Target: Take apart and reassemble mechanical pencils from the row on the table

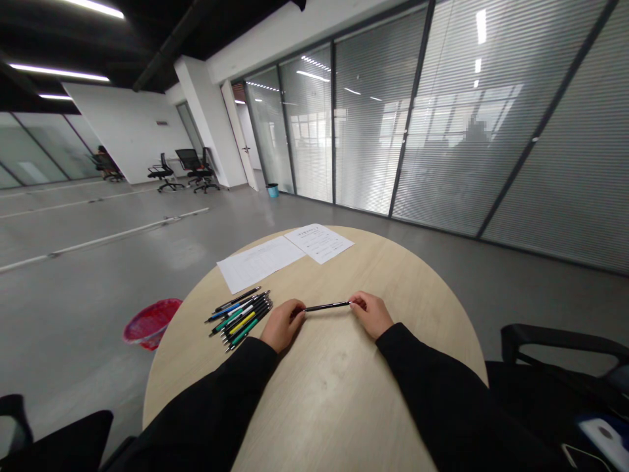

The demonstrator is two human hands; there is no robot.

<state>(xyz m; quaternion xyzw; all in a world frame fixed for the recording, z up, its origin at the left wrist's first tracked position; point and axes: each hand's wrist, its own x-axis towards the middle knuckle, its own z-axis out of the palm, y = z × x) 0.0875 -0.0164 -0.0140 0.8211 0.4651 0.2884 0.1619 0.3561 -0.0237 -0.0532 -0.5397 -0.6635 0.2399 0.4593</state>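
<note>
A thin black pen (pixel 327 306) lies level just above the round wooden table (pixel 344 387), held at both ends. My left hand (pixel 282 324) pinches its left end with curled fingers. My right hand (pixel 372 313) pinches its right tip. Both arms wear black sleeves. To the left of my left hand lies a row of several pens (pixel 242 316) with black, blue, green and yellow barrels, side by side on the table.
Two printed paper sheets (pixel 285 255) lie at the table's far edge. A red basket (pixel 150 322) stands on the floor to the left. Black chairs (pixel 555 347) flank the table. Glass walls with blinds run along the right; office chairs stand far back.
</note>
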